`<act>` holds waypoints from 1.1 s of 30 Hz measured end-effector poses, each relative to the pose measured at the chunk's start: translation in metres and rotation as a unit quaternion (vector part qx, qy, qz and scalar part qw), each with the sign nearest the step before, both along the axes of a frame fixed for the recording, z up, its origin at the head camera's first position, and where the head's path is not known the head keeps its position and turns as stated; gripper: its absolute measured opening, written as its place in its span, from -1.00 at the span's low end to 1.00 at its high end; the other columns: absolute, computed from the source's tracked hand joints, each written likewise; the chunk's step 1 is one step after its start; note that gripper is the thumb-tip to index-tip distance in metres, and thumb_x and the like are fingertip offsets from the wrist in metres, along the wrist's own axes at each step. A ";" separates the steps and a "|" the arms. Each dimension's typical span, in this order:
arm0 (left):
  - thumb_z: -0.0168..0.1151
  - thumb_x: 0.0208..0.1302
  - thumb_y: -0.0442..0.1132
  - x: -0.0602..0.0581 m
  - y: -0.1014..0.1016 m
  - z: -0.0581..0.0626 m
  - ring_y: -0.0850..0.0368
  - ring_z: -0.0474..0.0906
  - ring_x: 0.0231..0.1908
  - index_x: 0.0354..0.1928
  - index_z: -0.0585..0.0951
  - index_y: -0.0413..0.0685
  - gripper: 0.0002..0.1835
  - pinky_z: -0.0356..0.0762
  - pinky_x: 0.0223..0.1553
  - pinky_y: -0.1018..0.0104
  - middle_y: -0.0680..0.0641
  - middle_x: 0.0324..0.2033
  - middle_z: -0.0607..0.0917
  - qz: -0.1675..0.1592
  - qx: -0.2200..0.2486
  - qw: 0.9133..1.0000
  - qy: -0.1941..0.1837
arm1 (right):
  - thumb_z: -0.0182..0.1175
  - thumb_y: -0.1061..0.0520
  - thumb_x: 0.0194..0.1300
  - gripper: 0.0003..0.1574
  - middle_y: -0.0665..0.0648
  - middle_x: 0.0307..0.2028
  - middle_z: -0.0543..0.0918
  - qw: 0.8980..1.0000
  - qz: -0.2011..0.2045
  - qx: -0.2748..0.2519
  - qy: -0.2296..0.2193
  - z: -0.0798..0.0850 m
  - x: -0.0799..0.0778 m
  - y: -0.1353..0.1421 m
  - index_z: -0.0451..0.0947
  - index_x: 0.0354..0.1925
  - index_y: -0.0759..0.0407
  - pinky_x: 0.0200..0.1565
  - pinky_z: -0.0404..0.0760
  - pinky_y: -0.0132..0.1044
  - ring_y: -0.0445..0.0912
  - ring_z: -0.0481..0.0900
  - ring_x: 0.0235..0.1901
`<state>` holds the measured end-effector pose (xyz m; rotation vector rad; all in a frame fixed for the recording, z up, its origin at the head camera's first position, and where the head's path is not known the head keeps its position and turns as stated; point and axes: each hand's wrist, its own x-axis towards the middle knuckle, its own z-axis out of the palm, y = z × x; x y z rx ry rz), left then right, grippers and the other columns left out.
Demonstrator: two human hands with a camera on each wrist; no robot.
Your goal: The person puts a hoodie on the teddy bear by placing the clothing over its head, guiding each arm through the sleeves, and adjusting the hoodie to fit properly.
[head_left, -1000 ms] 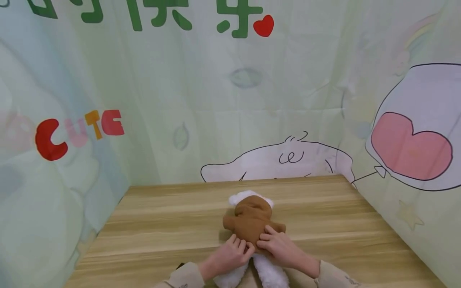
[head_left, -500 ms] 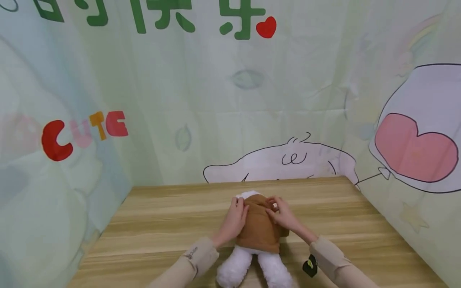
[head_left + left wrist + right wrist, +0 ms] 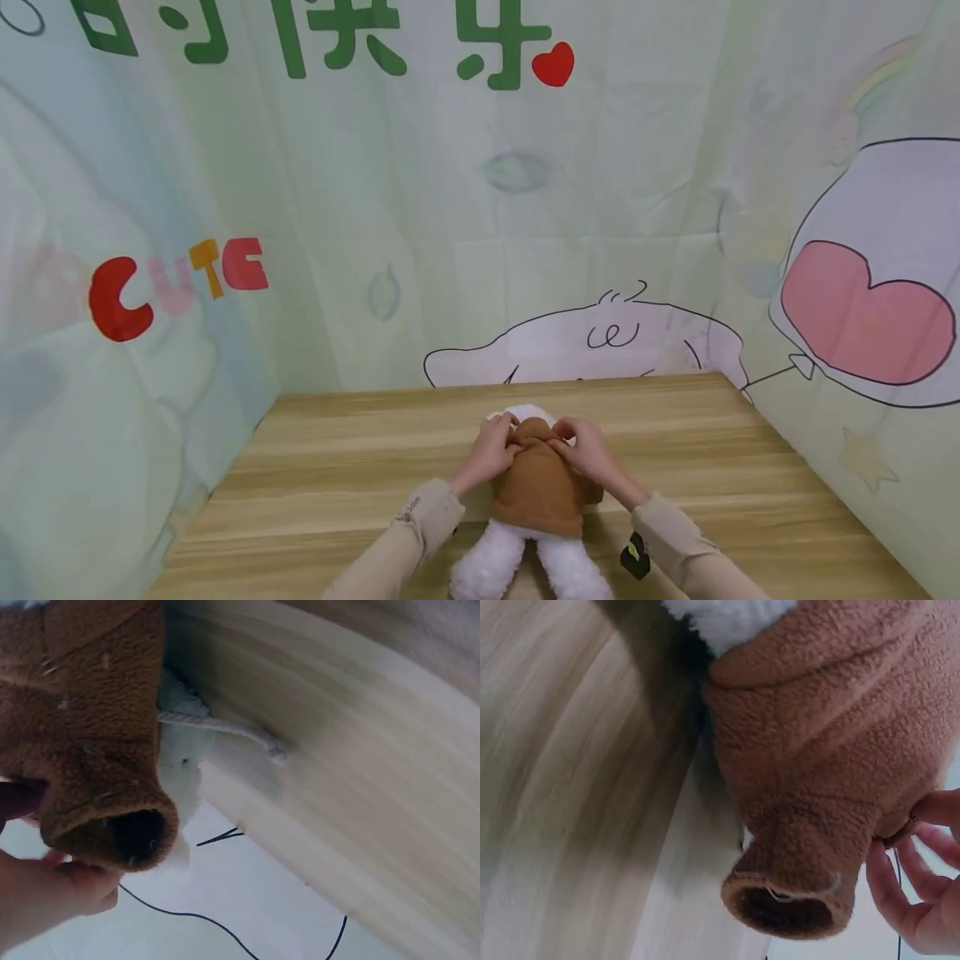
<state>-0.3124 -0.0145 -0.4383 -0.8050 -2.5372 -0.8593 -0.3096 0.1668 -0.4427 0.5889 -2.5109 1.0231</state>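
Note:
A white plush toy [image 3: 491,557] lies on the table, legs toward me, dressed in a small brown hoodie [image 3: 538,496]. My left hand [image 3: 491,450] pinches the hood's left side near the toy's head. On the other side, my right hand [image 3: 591,452] pinches the hood's right edge between thumb and fingers. A hollow sleeve cuff [image 3: 120,836] and a pale drawstring [image 3: 225,727] show in the left wrist view. The right wrist view has the other open cuff [image 3: 787,907], with right fingers [image 3: 892,896] gripping the fabric beyond it. The toy's face is hidden.
The toy lies on a wood-grain table [image 3: 360,467]. A small black object with a yellow-green mark [image 3: 636,556] shows at my right sleeve. A printed curtain [image 3: 337,208] stands behind the table and along its sides. Thin black cord [image 3: 187,913] runs beyond the table edge.
Both hands went from the hoodie's hem up to the hood by the toy's head. The hem now lies lower over the body, and the hood is gathered between the hands.

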 end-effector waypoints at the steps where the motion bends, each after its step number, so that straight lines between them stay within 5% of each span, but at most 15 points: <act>1: 0.20 -0.05 -0.46 -0.001 0.000 0.000 0.00 0.33 -0.40 -0.29 0.43 -0.28 -0.77 0.25 -0.33 0.26 -0.14 -0.48 0.47 -0.001 0.000 1.000 -0.008 | 0.26 0.29 -0.01 -0.88 0.04 -0.53 0.59 1.000 -0.002 -0.005 0.006 0.000 0.000 -0.001 0.48 -0.53 0.18 -0.34 0.51 -0.25 -0.13 0.52 -0.44; 6: 0.12 -0.22 -0.53 -0.002 -0.002 0.001 0.11 0.18 -0.43 -0.45 0.41 -0.18 -0.78 0.11 -0.39 0.38 -0.08 -0.52 0.39 -0.014 0.030 0.999 -0.032 | 0.22 0.36 -0.08 -0.82 0.07 -0.52 0.56 0.997 0.027 -0.061 0.045 -0.005 -0.001 -0.001 0.41 -0.50 0.18 -0.41 0.51 -0.27 -0.10 0.54 -0.44; 11: 0.18 -0.22 -0.51 0.002 -0.003 -0.003 0.16 0.26 -0.44 -0.57 0.40 -0.14 -0.81 0.26 -0.38 0.43 -0.03 -0.52 0.36 -0.031 0.021 0.997 0.072 | 0.19 0.37 -0.05 -0.78 0.01 -0.57 0.41 0.986 0.095 -0.085 0.106 -0.013 -0.007 0.006 0.39 -0.39 0.18 -0.55 0.36 -0.45 -0.26 0.34 -0.51; 15: 0.17 -0.20 -0.51 0.005 -0.005 -0.006 0.17 0.28 -0.42 -0.54 0.46 -0.12 -0.83 0.33 -0.37 0.42 -0.03 -0.48 0.36 -0.033 -0.008 0.984 0.177 | 0.23 0.45 -0.21 -0.71 0.03 -0.58 0.36 0.982 0.057 0.018 0.181 -0.005 0.003 0.003 0.42 -0.47 0.21 -0.53 0.34 -0.45 -0.23 0.29 -0.53; 19: 0.11 -0.10 -0.52 0.008 -0.007 -0.007 0.19 0.28 -0.47 -0.49 0.46 -0.10 -0.83 0.32 -0.43 0.46 -0.02 -0.48 0.37 -0.035 -0.034 0.971 0.235 | 0.29 0.41 -0.21 -0.67 0.02 -0.50 0.38 0.969 0.021 0.098 0.226 -0.002 0.008 -0.001 0.39 -0.46 0.17 -0.48 0.36 -0.46 -0.23 0.32 -0.51; 28: 0.15 0.00 -0.49 0.011 -0.016 -0.011 0.18 0.38 -0.58 -0.25 0.49 -0.19 -0.78 0.40 -0.57 0.44 -0.05 -0.50 0.42 0.004 -0.111 0.948 0.299 | 0.18 0.42 -0.03 -0.67 0.21 -0.37 0.57 0.955 -0.015 0.118 0.273 -0.015 0.012 -0.008 0.43 -0.20 0.36 -0.36 0.57 -0.27 0.00 0.59 -0.37; 33: 0.16 -0.07 -0.50 0.009 -0.020 -0.009 0.11 0.47 -0.58 -0.37 0.50 -0.18 -0.82 0.45 -0.54 0.37 -0.04 -0.56 0.50 0.024 -0.085 0.959 0.270 | 0.14 0.50 -0.10 -0.62 0.24 -0.33 0.53 0.943 -0.013 0.125 0.307 -0.017 0.011 -0.009 0.47 -0.20 0.38 -0.34 0.56 -0.26 0.02 0.55 -0.34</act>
